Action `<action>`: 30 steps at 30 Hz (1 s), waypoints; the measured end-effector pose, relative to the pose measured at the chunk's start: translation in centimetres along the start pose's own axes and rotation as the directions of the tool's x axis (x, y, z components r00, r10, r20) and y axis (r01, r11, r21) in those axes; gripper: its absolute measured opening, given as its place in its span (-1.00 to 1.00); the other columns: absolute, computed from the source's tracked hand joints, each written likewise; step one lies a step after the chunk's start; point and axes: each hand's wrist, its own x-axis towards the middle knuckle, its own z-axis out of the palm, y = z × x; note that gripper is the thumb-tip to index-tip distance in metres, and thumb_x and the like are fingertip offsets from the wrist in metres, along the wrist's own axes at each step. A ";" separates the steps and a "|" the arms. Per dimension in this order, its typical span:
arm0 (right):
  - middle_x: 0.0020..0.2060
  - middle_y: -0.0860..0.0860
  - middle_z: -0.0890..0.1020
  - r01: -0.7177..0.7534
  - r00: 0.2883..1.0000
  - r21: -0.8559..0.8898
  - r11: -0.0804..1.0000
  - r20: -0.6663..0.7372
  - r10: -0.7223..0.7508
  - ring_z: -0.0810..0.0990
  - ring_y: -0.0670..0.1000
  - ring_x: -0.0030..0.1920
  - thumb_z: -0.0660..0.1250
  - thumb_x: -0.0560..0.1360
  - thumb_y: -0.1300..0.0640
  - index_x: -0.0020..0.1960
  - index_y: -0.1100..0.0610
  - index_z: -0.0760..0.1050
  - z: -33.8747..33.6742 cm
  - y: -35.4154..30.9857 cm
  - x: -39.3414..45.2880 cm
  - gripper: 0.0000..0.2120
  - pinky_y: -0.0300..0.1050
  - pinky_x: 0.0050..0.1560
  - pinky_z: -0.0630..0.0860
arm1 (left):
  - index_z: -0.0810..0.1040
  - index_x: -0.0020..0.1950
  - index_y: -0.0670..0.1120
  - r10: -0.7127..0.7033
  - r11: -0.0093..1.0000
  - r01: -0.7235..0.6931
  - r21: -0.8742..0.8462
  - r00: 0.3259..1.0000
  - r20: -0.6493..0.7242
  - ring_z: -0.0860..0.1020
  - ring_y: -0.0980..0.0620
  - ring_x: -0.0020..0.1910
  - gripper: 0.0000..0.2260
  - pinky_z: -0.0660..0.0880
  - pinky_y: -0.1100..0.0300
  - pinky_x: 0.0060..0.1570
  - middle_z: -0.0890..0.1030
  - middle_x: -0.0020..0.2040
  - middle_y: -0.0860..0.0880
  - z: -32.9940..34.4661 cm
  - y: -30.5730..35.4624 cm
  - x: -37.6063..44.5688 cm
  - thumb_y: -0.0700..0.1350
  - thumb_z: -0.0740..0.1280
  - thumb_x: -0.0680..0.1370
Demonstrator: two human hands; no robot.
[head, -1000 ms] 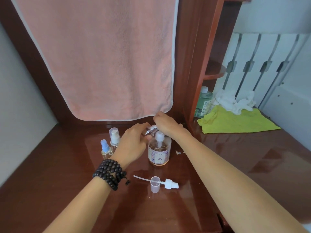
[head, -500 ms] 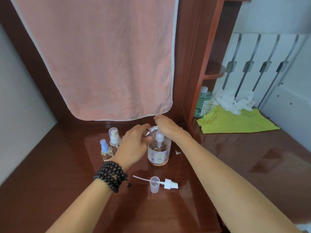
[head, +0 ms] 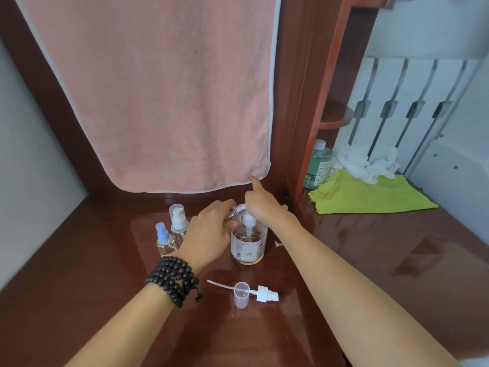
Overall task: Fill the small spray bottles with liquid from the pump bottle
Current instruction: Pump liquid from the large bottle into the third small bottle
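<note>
Holding: left hand (head: 211,229) grips a small clear spray bottle (head: 237,210), tilted, its open neck toward the right hand.
Right hand (head: 262,205): sits over the pump bottle (head: 248,243), palm on the white pump head, index finger pointing up and away, other fingers bent down around the pump.
Pump bottle: upright on the tabletop (head: 344,260), directly under the right hand, just right of the left hand; pinkish liquid inside, label facing the camera.
Other spray bottles: blue-capped one (head: 163,238) and white-capped one (head: 177,221) stand just left of the left hand.
Loose parts: white sprayer top with tube (head: 266,294) and clear cap (head: 241,294) lie near the left wrist, toward the camera.
Wrist: dark bead bracelet (head: 173,279) on the left arm.
Beyond the hands: pink towel (head: 158,102) hangs down.
</note>
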 end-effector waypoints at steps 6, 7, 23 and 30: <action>0.32 0.10 0.54 0.022 0.998 -0.012 1.000 -0.055 -0.023 0.40 0.24 0.40 -0.04 0.65 -0.03 0.61 -0.16 0.01 0.5 0.1 -0.3 -0.47 0.33 0.42 0.03 | 0.47 0.19 0.01 -0.007 1.000 0.007 -0.008 1.000 -0.005 0.51 -0.04 -0.10 -0.76 0.51 -0.12 -0.07 0.48 -0.12 0.07 -0.2 0.0 -0.1 -0.15 0.32 0.53; 0.24 0.08 0.56 0.037 0.996 -0.009 0.999 -0.076 -0.037 0.43 0.23 0.35 -0.02 0.65 -0.07 0.58 -0.11 0.07 0.2 0.1 -0.3 -0.50 0.32 0.38 0.08 | 0.47 0.20 0.01 -0.007 1.000 0.007 -0.016 1.000 -0.009 0.51 -0.03 -0.09 -0.75 0.51 -0.12 -0.06 0.49 -0.11 0.07 -0.3 0.1 0.0 -0.14 0.32 0.53; 0.29 0.12 0.38 0.030 0.991 -0.061 0.998 -0.131 -0.038 0.36 0.22 0.31 0.14 0.58 -0.06 0.37 0.04 0.24 -0.3 -0.5 -0.5 -0.60 0.20 0.29 0.29 | 0.51 0.19 0.02 -0.010 0.999 0.010 -0.034 1.000 -0.005 0.51 -0.01 -0.08 -0.75 0.50 -0.10 -0.03 0.52 -0.12 0.07 -1.1 0.1 0.6 -0.12 0.35 0.51; 0.28 0.12 0.42 -0.051 0.997 -0.010 0.999 -0.063 0.050 0.37 0.21 0.29 0.13 0.53 0.10 0.30 0.03 0.28 0.9 0.0 -0.6 -0.66 0.20 0.30 0.28 | 0.52 0.15 -0.04 -0.045 0.997 0.045 -0.060 0.999 -0.003 0.51 -0.02 -0.11 -0.78 0.50 -0.08 -0.04 0.53 -0.13 0.00 0.1 0.2 -0.4 -0.18 0.35 0.51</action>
